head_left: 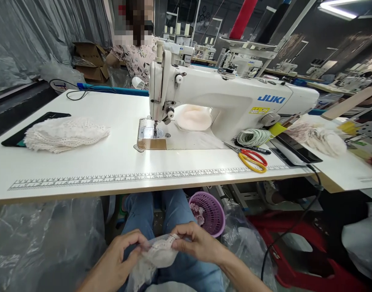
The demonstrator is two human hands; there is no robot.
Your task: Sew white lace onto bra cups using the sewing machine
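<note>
Over the lap, a piece of white lace fabric (161, 252) is stretched between my two hands. My left hand (123, 255) pinches its left side between thumb and fingers. Its upper right edge is gripped by my right hand (196, 242), thumb against the bent fingers. The lower part of the lace hangs down toward the bottom of the view. Above, on the white table, stands a JUKI sewing machine (234, 93), its presser foot over the metal needle plate (149, 133). A stack of white lace pieces (64, 134) lies at the table's left.
Scissors with red and yellow handles (253, 159) lie near a coil of pale green cord (253, 138). A printed ruler (137, 177) runs along the table's front. Below are a purple basket (214, 215) and a red stool (295, 251). A person (140, 56) is behind the table.
</note>
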